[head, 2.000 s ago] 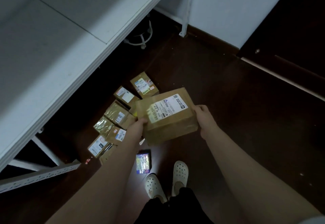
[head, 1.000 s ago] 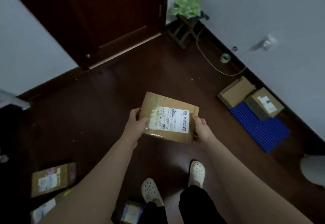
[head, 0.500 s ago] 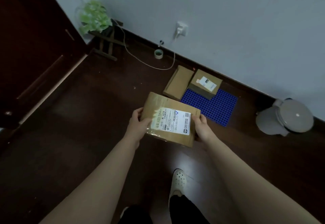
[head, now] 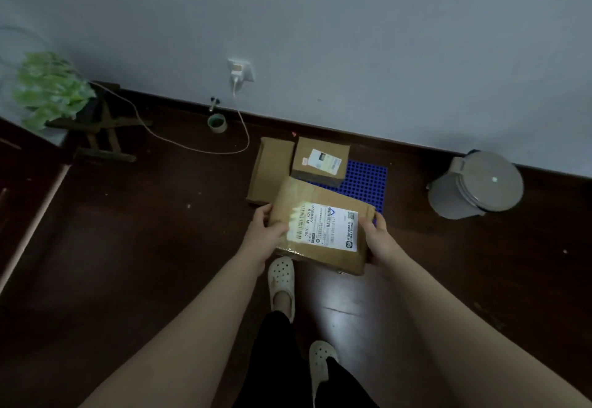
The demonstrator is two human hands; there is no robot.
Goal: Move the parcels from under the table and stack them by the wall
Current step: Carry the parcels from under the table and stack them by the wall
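I carry a brown cardboard parcel (head: 323, 212) with a white shipping label in front of me, above the floor. My left hand (head: 264, 231) grips its left edge and my right hand (head: 376, 239) grips its right edge. Ahead, by the wall, a blue perforated mat (head: 365, 180) lies on the floor. A smaller labelled parcel (head: 322, 161) sits on the mat's far left part. A flat plain parcel (head: 270, 169) lies just left of it. The held parcel hides the mat's near left part.
A grey lidded bin (head: 474, 185) stands to the right of the mat. A wall socket (head: 240, 71) with a cable trailing across the floor, a tape roll (head: 217, 122) and a plant on a wooden stand (head: 54, 93) are to the left. Dark wooden floor lies all around.
I have turned from the table and the parcels under it towards the wall. The parcel stays in both hands and is now closer to the blue mat.
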